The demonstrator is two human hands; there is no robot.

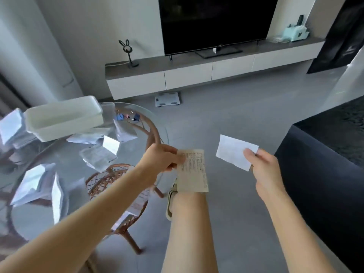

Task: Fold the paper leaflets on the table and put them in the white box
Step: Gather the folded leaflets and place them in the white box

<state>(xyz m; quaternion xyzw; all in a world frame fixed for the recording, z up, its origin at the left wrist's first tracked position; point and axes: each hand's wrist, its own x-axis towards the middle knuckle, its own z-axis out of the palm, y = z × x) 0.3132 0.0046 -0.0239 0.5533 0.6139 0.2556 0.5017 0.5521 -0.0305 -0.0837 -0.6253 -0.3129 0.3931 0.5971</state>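
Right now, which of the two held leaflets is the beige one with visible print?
The beige leaflet pinched by the left hand, hanging down with lines of print showing. The white leaflet in the right hand looks plain white.

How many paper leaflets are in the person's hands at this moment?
2. A beige printed leaflet is pinched in the left hand; a white leaflet is held in the right hand. Other leaflets lie on the glass table, too blurred to count.
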